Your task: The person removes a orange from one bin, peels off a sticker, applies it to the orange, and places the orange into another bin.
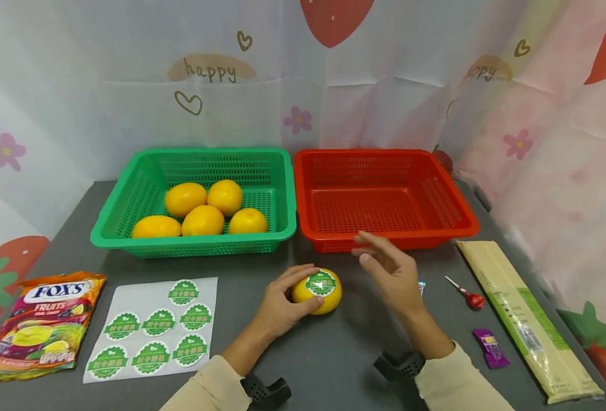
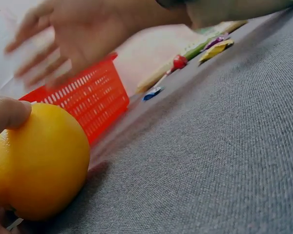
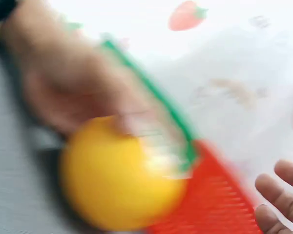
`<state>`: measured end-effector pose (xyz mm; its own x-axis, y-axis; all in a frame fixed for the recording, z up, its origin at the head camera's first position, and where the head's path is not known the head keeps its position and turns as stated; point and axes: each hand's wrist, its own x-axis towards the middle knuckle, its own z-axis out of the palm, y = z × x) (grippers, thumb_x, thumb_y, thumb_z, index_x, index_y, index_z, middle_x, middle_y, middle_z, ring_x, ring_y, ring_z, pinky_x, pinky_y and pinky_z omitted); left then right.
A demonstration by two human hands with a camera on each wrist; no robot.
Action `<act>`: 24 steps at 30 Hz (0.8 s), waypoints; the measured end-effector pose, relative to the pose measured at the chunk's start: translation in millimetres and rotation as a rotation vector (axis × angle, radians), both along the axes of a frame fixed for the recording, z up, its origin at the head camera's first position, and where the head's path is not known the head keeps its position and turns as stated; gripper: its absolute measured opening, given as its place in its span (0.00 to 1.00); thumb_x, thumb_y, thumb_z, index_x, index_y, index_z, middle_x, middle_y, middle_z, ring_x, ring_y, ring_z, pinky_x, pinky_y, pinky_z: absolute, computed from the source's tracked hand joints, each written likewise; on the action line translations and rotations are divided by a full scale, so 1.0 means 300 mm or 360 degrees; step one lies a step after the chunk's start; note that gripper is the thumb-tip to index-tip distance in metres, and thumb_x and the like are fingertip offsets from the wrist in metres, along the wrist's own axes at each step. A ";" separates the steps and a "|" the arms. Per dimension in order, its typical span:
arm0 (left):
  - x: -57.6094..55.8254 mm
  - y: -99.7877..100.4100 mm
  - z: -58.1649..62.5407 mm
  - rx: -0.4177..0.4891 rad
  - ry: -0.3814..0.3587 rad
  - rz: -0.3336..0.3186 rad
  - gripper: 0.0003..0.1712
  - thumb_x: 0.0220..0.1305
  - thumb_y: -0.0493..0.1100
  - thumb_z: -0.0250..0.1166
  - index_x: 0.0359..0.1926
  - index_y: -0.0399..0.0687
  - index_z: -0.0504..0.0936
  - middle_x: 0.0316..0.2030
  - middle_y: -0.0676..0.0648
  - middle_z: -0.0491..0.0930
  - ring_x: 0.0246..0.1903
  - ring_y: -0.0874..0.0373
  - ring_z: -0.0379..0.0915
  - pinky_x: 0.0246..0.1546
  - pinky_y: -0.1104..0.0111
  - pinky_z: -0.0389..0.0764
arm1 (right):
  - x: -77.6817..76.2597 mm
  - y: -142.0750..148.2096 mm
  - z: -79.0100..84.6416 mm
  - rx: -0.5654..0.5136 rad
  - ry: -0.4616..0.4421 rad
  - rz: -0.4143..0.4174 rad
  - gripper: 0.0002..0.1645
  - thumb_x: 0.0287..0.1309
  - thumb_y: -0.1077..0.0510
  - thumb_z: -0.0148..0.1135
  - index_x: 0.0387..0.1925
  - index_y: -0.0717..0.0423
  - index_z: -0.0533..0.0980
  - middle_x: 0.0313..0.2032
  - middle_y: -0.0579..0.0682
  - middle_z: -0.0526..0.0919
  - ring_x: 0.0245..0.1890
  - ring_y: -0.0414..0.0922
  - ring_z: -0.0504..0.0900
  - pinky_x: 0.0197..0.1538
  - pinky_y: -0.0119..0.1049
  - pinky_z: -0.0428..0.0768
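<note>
My left hand (image 1: 280, 305) grips an orange (image 1: 328, 302) from its left side, thumb in front and fingers behind, on the grey table. A round green-and-white sticker (image 1: 320, 282) lies on the fruit's upper face. In the left wrist view the thumb presses on the orange (image 2: 44, 161) near its top. My right hand (image 1: 392, 274) is raised to the right of the fruit, apart from it, fingers extended and holding nothing. Its fingertips overlap the front rim of the red basket (image 1: 385, 234) in the head view. Motion blurs the orange (image 3: 117, 180) in the right wrist view.
A green basket (image 1: 195, 249) with several oranges stands back left. A sheet of green stickers (image 1: 151, 325) and a Fox's candy bag (image 1: 46, 325) lie left. At right are a red lollipop (image 1: 473, 300), a purple candy (image 1: 490, 348) and a long pale packet (image 1: 529, 319).
</note>
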<state>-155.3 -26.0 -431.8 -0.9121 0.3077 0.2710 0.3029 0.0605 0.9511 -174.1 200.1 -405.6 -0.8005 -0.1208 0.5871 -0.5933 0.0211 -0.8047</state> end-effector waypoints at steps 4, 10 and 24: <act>-0.015 0.007 -0.035 0.0046 0.0011 0.0007 0.28 0.51 0.29 0.71 0.56 0.33 0.78 0.59 0.36 0.71 0.57 0.47 0.67 0.51 0.67 0.73 | -0.022 0.098 0.108 -0.0136 0.0217 -0.0208 0.27 0.55 0.79 0.56 0.58 0.73 0.71 0.51 0.63 0.77 0.47 0.54 0.78 0.48 0.33 0.76; -0.048 0.008 -0.121 -0.0002 0.0061 0.0021 0.29 0.52 0.34 0.73 0.57 0.44 0.79 0.57 0.46 0.73 0.52 0.52 0.71 0.49 0.65 0.74 | -0.038 0.237 0.213 0.0160 0.0154 -0.0868 0.27 0.54 0.69 0.61 0.58 0.69 0.73 0.53 0.52 0.76 0.52 0.46 0.71 0.49 0.31 0.67; -0.050 -0.006 -0.127 -0.0336 0.0147 0.0067 0.38 0.42 0.45 0.78 0.58 0.65 0.76 0.52 0.59 0.72 0.50 0.59 0.70 0.50 0.57 0.71 | -0.155 0.493 0.018 0.0601 -0.0283 -0.1024 0.32 0.58 0.53 0.64 0.61 0.67 0.71 0.68 0.56 0.62 0.69 0.56 0.54 0.66 0.59 0.48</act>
<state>-170.3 -27.8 -469.9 -0.8997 0.3286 0.2874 0.3809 0.2693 0.8845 -220.6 348.1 -400.2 -0.8595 0.2345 0.4542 -0.2330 0.6111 -0.7565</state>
